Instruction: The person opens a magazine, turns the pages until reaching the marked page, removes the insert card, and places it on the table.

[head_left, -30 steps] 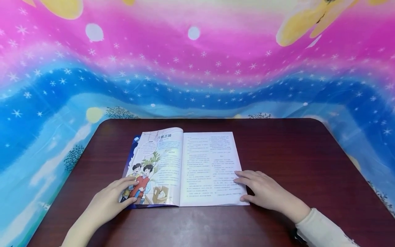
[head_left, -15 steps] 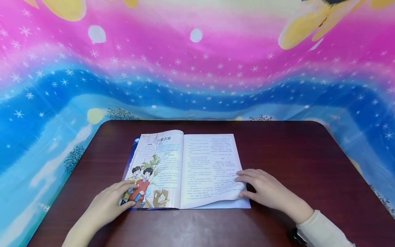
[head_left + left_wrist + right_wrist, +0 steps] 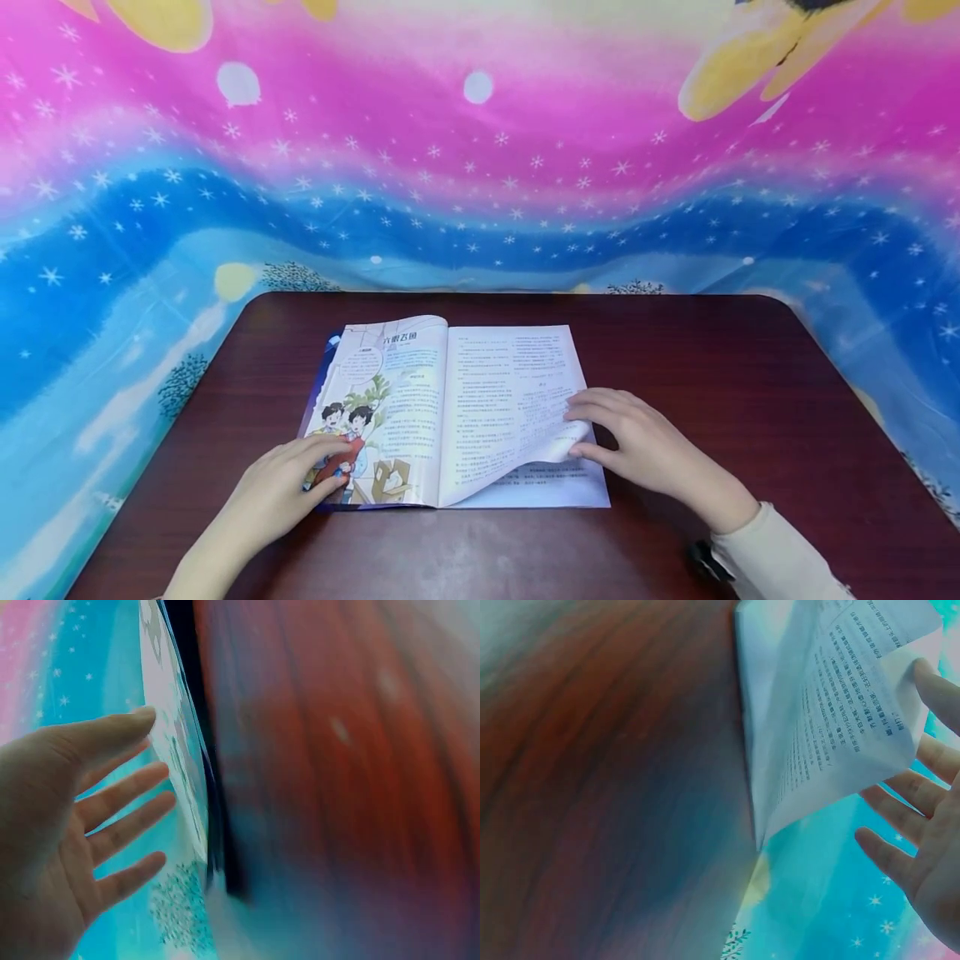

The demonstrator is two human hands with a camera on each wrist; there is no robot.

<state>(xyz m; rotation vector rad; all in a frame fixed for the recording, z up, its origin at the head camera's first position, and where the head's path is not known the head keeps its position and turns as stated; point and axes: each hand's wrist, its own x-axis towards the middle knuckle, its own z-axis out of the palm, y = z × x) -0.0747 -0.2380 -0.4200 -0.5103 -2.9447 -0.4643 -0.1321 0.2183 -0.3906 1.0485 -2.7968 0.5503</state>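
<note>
at eight o'clock of the open, white-paged paper magazine (image 3: pixel 447 417), here's the bare left hand (image 3: pixel 273 487): half open, fingers loosely apart, thumb and fingertips resting on the glossy left page (image 3: pixel 408 400) with its cartoon of two dark-haired figures, gripping nothing. just past nine, a strip of dark blue printed cover (image 3: pixel 322 367) peeks out. to the middle, the magazine lies on the dark reddish-brown, wood-grained table (image 3: pixel 697 358), spine pointing to twelve, and behind at twelve hangs a pink-and-blue snowflake-patterned cloth (image 3: pixel 480 167). the thin white right page (image 3: pixel 502 408), packed with small print, has its lower corner curled up, baring another printed sheet (image 3: pixel 540 493) at four o'clock. and there at three, the bare right hand (image 3: pixel 645 442)! thumb and forefinger nearly closed, pinching that raised page, other fingers extended. at four, a cream fabric sleeve (image 3: pixel 780 554), a small black object (image 3: pixel 708 560) beside it.
</note>
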